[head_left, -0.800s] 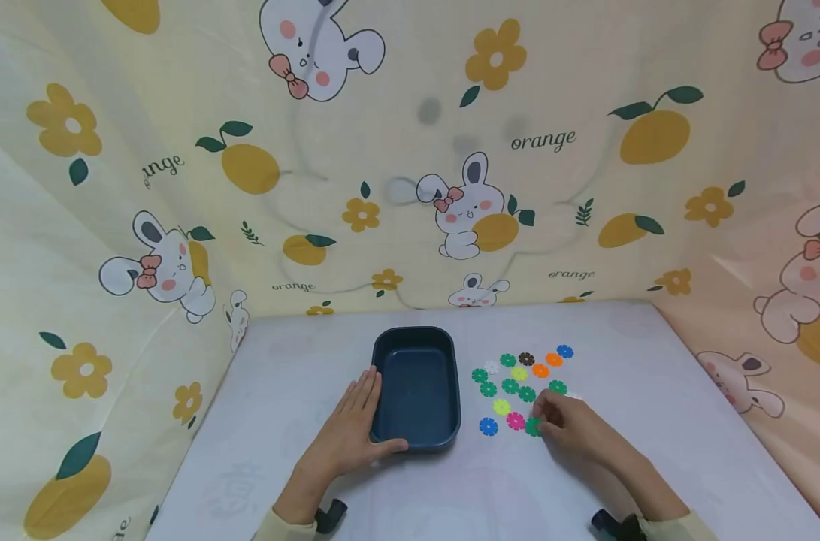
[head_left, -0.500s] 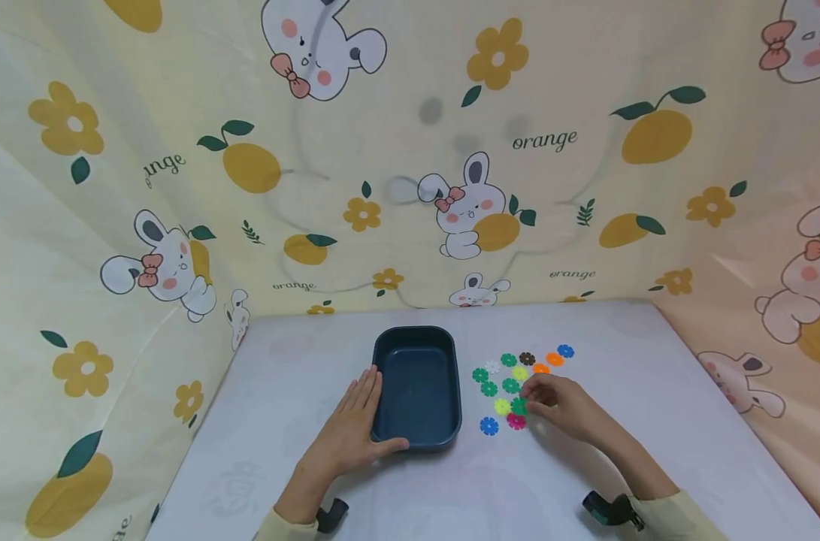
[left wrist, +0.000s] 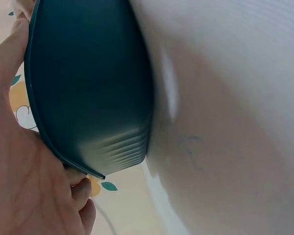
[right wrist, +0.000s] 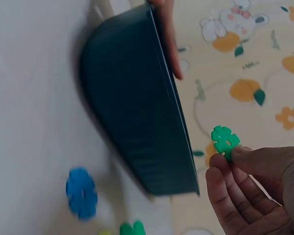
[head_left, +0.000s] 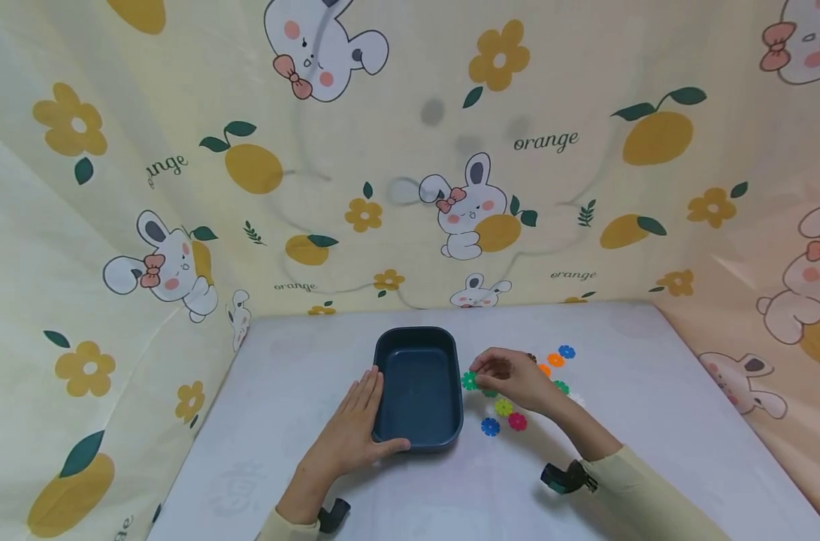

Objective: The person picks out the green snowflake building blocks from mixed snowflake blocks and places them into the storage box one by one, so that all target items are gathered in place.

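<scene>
A dark blue-green rectangular tray lies on the white table. My left hand rests against its left side, fingers straight along the rim and thumb over the near left corner. My right hand pinches a green notched plastic disc between thumb and fingertips, held up just right of the tray's right rim. Below that hand lie more flower-like discs: a yellow disc, a pink disc and a blue disc. The right hand hides some discs behind it.
Farther right on the table lie an orange disc, another blue disc and a green disc. A patterned curtain with rabbits and oranges surrounds the table at the back and sides.
My right hand has picked up the green disc from the table's right part and carried it left to beside the tray. My left hand has stayed on the tray.
</scene>
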`<state>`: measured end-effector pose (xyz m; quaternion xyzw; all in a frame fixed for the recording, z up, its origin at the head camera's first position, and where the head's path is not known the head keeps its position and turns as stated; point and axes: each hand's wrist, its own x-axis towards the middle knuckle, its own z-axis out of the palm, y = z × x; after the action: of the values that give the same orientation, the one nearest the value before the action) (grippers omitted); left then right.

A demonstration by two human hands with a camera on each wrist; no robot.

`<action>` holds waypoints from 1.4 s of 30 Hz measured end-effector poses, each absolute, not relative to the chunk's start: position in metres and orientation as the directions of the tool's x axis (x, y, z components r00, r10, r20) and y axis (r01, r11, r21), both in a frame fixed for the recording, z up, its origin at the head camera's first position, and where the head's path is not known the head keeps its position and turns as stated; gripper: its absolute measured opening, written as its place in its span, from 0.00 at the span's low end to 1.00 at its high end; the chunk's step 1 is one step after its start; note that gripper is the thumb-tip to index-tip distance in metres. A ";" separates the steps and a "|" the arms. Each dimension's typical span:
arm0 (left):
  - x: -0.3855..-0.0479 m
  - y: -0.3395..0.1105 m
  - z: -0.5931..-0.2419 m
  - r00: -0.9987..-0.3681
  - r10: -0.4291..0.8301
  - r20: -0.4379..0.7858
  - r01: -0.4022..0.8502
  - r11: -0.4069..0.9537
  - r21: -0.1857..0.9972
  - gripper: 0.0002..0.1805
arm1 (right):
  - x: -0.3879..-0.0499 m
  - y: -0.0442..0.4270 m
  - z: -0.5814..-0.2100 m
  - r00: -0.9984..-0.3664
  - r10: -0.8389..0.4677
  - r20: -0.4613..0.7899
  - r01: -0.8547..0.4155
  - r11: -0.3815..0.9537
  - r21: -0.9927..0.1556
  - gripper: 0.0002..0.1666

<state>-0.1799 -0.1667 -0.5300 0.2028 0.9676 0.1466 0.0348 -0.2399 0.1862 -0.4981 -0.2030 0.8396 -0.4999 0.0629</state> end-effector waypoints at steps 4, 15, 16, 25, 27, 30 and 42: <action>-0.180 -0.166 -0.530 -0.915 0.402 -0.015 0.381 0.877 0.293 0.73 | -0.246 0.167 -0.500 -0.875 -0.475 0.091 -0.291 0.366 -0.884 0.08; -0.180 -0.166 -0.530 -0.913 0.407 -0.020 0.382 0.872 0.306 0.72 | -0.262 0.116 -0.503 -0.764 -0.641 0.074 -0.384 0.360 -0.850 0.08; -0.180 -0.166 -0.530 -0.913 0.406 -0.023 0.380 0.871 0.310 0.71 | -0.263 0.111 -0.503 -0.757 -0.650 0.064 -0.382 0.362 -0.850 0.08; -0.179 -0.167 -0.529 -0.914 0.406 -0.017 0.378 0.866 0.326 0.70 | -0.279 0.075 -0.517 -0.680 -0.733 -0.033 -0.364 0.376 -0.852 0.08; -0.179 -0.167 -0.529 -0.914 0.406 -0.019 0.378 0.866 0.327 0.70 | -0.280 0.070 -0.518 -0.662 -0.747 -0.058 -0.357 0.382 -0.852 0.08; -0.180 -0.166 -0.529 -0.913 0.407 -0.022 0.377 0.865 0.331 0.70 | -0.280 0.063 -0.520 -0.640 -0.763 -0.097 -0.345 0.397 -0.851 0.08; -0.180 -0.168 -0.529 -0.902 0.431 -0.008 0.403 0.849 0.342 0.68 | -0.277 0.050 -0.526 -0.645 -0.745 -0.169 -0.327 0.469 -0.821 0.08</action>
<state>-0.1797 -0.1681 -0.5287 0.2171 0.9606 0.1683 0.0419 -0.2774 0.0499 -0.5260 -0.3288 0.8154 -0.3968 0.2636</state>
